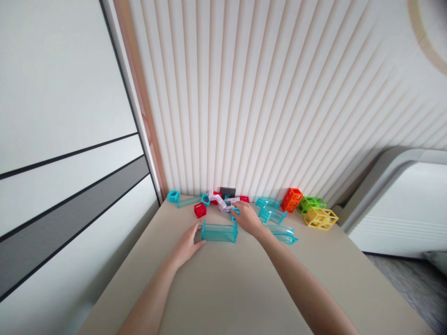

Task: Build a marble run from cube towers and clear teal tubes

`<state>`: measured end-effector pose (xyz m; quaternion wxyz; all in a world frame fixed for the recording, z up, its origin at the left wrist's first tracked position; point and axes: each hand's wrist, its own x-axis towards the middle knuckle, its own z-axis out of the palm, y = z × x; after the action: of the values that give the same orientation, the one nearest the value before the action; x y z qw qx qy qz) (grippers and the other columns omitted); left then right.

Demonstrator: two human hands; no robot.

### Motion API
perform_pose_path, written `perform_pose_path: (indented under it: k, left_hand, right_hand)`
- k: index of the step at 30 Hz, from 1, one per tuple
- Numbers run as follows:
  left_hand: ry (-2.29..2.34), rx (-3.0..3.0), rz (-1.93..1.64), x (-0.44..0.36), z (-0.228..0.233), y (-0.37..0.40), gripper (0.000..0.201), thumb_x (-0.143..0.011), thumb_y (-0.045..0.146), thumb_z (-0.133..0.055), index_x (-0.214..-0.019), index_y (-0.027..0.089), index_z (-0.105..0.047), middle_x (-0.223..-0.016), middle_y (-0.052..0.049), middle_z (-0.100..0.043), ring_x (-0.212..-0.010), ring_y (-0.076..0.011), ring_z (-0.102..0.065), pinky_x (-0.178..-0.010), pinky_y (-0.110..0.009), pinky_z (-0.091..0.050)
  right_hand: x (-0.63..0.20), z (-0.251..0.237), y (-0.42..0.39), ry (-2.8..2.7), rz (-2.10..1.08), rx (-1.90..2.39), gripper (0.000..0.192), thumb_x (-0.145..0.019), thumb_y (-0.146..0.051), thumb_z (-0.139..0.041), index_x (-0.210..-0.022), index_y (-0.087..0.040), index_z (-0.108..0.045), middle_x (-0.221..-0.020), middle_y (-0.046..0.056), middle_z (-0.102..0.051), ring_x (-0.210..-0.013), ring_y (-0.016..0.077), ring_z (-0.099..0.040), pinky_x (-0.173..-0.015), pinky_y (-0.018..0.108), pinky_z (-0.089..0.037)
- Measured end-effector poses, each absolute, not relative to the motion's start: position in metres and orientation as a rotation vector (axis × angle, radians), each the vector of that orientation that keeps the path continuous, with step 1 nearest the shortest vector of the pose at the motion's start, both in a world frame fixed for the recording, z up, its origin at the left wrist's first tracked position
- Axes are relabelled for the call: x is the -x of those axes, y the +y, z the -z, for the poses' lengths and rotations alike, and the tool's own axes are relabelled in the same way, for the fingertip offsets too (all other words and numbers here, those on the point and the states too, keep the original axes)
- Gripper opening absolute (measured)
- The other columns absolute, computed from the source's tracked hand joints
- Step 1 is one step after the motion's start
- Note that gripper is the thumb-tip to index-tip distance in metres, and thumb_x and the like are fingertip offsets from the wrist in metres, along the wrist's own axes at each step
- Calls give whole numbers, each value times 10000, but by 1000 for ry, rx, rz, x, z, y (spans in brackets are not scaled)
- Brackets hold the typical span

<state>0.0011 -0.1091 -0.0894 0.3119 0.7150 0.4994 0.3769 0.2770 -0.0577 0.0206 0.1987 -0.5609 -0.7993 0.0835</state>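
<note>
Ribbed white wall panels rise behind a beige surface (223, 288) in the lower half of the frame, where a small red plastic cube (200, 210) lies just left of centre. Below it, the left hand (188, 244) rests with loosely curled fingers touching the left end of a long translucent teal plastic track piece (219, 231), whose long axis runs left to right. The right hand (247, 217), fingers bent, presses its right end, so the piece lies between both hands; orange, green and yellow open-frame cubes (309, 207) sit farther right.

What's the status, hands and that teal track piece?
Left hand touching teal track piece at its left end. Right hand at its right end, fingers on small teal connector. Red cube just behind.
</note>
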Motion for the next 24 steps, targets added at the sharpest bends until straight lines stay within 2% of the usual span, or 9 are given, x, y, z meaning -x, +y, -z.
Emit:
perform_pose_path:
  k: [5, 8, 10, 14, 19, 24]
  left_hand:
    - [1307, -1904, -997, -1, 89, -110, 703, -782, 219, -698, -1449, 222, -475, -1375, -134, -644, -1246, -290, -624, -1105, -497, -449]
    - [1305, -1907, -992, 0, 90, -111, 704, -786, 220, -698, -1453, 216, -473, -1388, -136, -633, -1263, -286, -610, -1112, -484, -442]
    - [1310, -1904, -986, 0, 90, -110, 710, -784, 214, -696, -1456, 199, -469, -1384, -149, -632, -1265, -293, -608, -1111, -491, -440]
    - [1320, -1893, -983, -1, 90, -110, 707, -777, 202, -694, -1449, 188, -476, -1374, -161, -635, -1254, -303, -614, -1103, -503, -442]
    - [1320, -1889, -999, -3, 88, -111, 685, -771, 182, -691, -1427, 211, -496, -1368, -148, -641, -1254, -298, -613, -1100, -502, -442]
    - [1309, -1883, -1007, -2, 87, -113, 681, -779, 188, -691, -1430, 213, -493, -1381, -148, -634, -1263, -298, -609, -1108, -507, -435]
  right_hand:
    - [-264, -27, -25, -2294, -161, 1775, 329, -963, -212, -503, -1224, -174, -699, -1241, 157, -700, -1196, 272, -612, -1013, 359, -430]
    - [-271, -29, -21, -2363, -157, 1857, 284, -942, -340, -590, -1114, -171, -740, -1185, 173, -713, -1169, 309, -619, -976, 389, -439]
    - [-277, -28, -23, -2429, -175, 1872, 332, -879, -444, -678, -1073, -184, -751, -1171, 164, -716, -1163, 330, -619, -952, 400, -448]
    - [-286, -21, -31, -2506, -193, 1876, 461, -803, -456, -768, -1184, -203, -710, -1261, 151, -682, -1213, 337, -589, -974, 404, -433]
    - [-287, -18, -38, -2486, -207, 1879, 407, -872, -389, -713, -1233, -208, -661, -1267, 127, -690, -1243, 309, -574, -999, 370, -409]
    - [-286, -19, -41, -2379, -245, 1911, 334, -946, -350, -617, -1206, -140, -624, -1158, 192, -719, -1201, 343, -611, -943, 376, -429]
